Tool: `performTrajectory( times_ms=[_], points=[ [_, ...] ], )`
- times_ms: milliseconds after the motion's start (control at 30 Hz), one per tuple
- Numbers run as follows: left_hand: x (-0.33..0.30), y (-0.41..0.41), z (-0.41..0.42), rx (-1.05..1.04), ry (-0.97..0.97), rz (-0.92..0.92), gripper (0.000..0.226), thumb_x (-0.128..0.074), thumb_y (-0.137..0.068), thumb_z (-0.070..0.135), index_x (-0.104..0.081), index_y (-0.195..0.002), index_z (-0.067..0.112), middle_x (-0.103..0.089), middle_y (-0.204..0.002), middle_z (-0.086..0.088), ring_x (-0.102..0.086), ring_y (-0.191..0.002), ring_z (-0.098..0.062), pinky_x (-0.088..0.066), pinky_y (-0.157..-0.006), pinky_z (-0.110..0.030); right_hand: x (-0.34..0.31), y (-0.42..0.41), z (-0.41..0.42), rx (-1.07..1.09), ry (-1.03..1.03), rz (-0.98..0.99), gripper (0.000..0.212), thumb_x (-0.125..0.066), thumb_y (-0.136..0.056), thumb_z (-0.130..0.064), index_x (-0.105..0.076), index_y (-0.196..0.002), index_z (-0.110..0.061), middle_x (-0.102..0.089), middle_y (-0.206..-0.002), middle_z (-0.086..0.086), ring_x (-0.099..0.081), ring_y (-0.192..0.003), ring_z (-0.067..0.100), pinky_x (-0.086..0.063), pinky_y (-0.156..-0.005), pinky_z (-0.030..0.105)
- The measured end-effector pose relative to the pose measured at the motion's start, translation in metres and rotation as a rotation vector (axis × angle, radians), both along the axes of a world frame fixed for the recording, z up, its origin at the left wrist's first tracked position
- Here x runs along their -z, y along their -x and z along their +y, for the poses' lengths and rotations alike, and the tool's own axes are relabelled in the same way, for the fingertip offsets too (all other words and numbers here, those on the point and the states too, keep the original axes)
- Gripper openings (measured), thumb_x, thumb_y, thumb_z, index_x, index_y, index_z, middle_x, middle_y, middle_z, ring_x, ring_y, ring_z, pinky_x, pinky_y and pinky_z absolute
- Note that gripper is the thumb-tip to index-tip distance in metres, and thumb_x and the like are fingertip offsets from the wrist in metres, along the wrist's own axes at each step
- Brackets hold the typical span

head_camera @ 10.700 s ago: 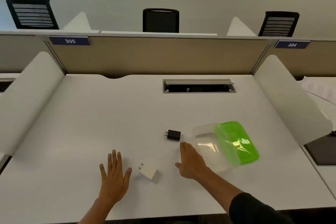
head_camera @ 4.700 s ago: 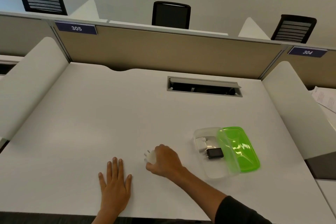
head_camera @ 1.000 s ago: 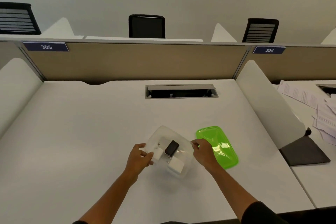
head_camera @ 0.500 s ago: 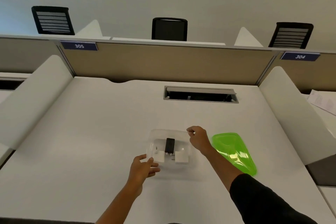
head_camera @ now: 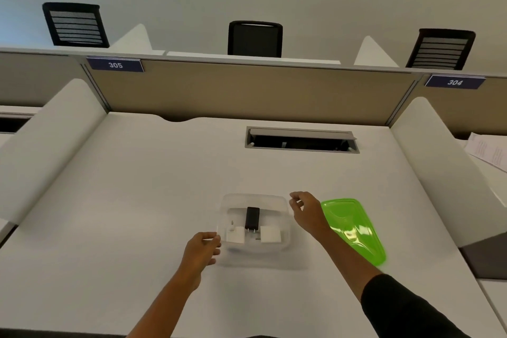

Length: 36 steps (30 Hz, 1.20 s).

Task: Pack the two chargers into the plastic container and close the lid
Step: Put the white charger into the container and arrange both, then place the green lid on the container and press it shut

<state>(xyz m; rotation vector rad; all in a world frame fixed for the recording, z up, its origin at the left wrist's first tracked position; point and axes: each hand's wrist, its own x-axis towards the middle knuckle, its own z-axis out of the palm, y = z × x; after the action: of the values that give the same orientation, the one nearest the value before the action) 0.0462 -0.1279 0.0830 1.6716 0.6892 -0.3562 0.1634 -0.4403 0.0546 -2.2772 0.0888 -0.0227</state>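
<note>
fingers [head_camera: 212,239] at container [head_camera: 285,217] edge, contact unclear

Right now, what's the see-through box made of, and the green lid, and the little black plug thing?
The container looks like clear, slightly frosted plastic: the desk shows through its walls. The green lid seems glossy translucent plastic, with bright glints on it. The black charger looks like hard matte plastic, with prongs too small to judge, probably metal.

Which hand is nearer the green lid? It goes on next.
Right. The right hand hovers just left of the green lid; the left hand is beyond the container.
</note>
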Motion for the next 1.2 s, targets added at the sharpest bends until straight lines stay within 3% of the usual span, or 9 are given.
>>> performTrajectory(
  times_ms=[100, 167, 233, 433, 567, 733, 900, 1067, 1200],
  points=[
    [0.001, -0.005, 0.006, 0.002, -0.024, -0.022, 0.022, -0.064, -0.102, 0.023, -0.062, -0.123, 0.015, -0.072, -0.117, -0.014, -0.072, -0.097, -0.026, -0.061, -0.079, -0.035, 0.010, 0.017, -0.035, -0.050, 0.091, 0.007, 0.029, -0.079, -0.086, -0.011, -0.071, -0.114, -0.013, -0.066, -0.103, -0.001, -0.063, -0.079, 0.016, -0.046, -0.074, 0.022],
    [0.002, -0.009, 0.009, 0.003, -0.032, -0.031, 0.024, -0.065, -0.102, 0.022, -0.063, -0.125, 0.014, -0.072, -0.113, -0.012, -0.072, -0.098, -0.026, -0.061, -0.083, -0.038, 0.018, 0.031, -0.061, -0.111, 0.163, 0.030, 0.040, -0.085, -0.080, -0.013, -0.070, -0.116, -0.014, -0.065, -0.103, 0.001, -0.059, -0.080, 0.016, -0.045, -0.075, 0.021],
    [0.002, -0.013, 0.011, 0.006, -0.041, -0.035, 0.026, -0.065, -0.102, 0.020, -0.063, -0.127, 0.013, -0.072, -0.112, -0.010, -0.072, -0.100, -0.027, -0.062, -0.089, -0.042, 0.023, 0.044, -0.086, -0.174, 0.234, 0.083, 0.048, -0.089, -0.076, -0.018, -0.070, -0.120, -0.014, -0.062, -0.107, -0.001, -0.055, -0.088, 0.014, -0.044, -0.080, 0.020],
    [0.004, -0.018, 0.009, 0.029, -0.061, -0.058, 0.028, -0.064, -0.102, 0.019, -0.064, -0.129, 0.012, -0.070, -0.118, -0.012, -0.071, -0.103, -0.029, -0.061, -0.094, -0.046, 0.031, 0.086, -0.144, -0.212, 0.370, 0.219, 0.064, -0.091, -0.062, -0.041, -0.066, -0.119, -0.026, -0.058, -0.115, -0.010, -0.052, -0.111, 0.015, -0.046, -0.098, 0.040],
    [0.006, -0.018, 0.010, 0.034, -0.063, -0.058, 0.028, -0.064, -0.102, 0.020, -0.064, -0.129, 0.013, -0.070, -0.120, -0.012, -0.072, -0.103, -0.029, -0.061, -0.093, -0.045, 0.032, 0.112, -0.163, -0.216, 0.449, 0.265, 0.057, -0.088, -0.059, -0.048, -0.065, -0.108, -0.035, -0.056, -0.112, -0.016, -0.046, -0.108, 0.011, -0.043, -0.093, 0.039],
    [0.007, -0.017, 0.010, 0.022, -0.049, -0.044, 0.029, -0.064, -0.102, 0.020, -0.065, -0.130, 0.012, -0.071, -0.119, -0.013, -0.072, -0.104, -0.029, -0.061, -0.094, -0.046, 0.033, 0.127, -0.166, -0.204, 0.473, 0.231, 0.031, -0.088, -0.069, -0.036, -0.066, -0.091, -0.035, -0.058, -0.103, -0.012, -0.052, -0.103, 0.017, -0.047, -0.089, 0.044],
    [0.004, -0.014, 0.011, 0.021, -0.040, -0.040, 0.026, -0.064, -0.103, 0.022, -0.065, -0.127, 0.013, -0.072, -0.119, -0.012, -0.072, -0.103, -0.028, -0.059, -0.094, -0.044, 0.035, 0.132, -0.161, -0.200, 0.554, 0.092, 0.036, -0.084, -0.077, -0.026, -0.054, -0.084, -0.045, -0.059, -0.092, -0.017, -0.060, -0.094, 0.019, -0.045, -0.075, 0.040],
    [0.001, -0.013, 0.015, 0.014, -0.038, -0.038, 0.027, -0.064, -0.102, 0.020, -0.066, -0.128, 0.013, -0.073, -0.117, -0.011, -0.072, -0.105, -0.028, -0.059, -0.095, -0.044, 0.002, 0.124, -0.144, -0.127, 0.570, -0.158, 0.019, -0.072, -0.087, -0.015, -0.060, -0.092, -0.028, -0.059, -0.093, -0.014, -0.058, -0.085, 0.018, -0.043, -0.070, 0.041],
    [-0.003, -0.015, 0.018, 0.003, -0.056, -0.068, 0.026, -0.064, -0.102, 0.020, -0.067, -0.128, 0.013, -0.073, -0.118, -0.011, -0.071, -0.106, -0.028, -0.059, -0.095, -0.045, -0.035, 0.100, -0.131, -0.008, 0.395, -0.303, 0.015, -0.066, -0.093, -0.005, -0.061, -0.101, -0.016, -0.062, -0.095, -0.002, -0.062, -0.085, 0.026, -0.050, -0.072, 0.045]
  ],
)
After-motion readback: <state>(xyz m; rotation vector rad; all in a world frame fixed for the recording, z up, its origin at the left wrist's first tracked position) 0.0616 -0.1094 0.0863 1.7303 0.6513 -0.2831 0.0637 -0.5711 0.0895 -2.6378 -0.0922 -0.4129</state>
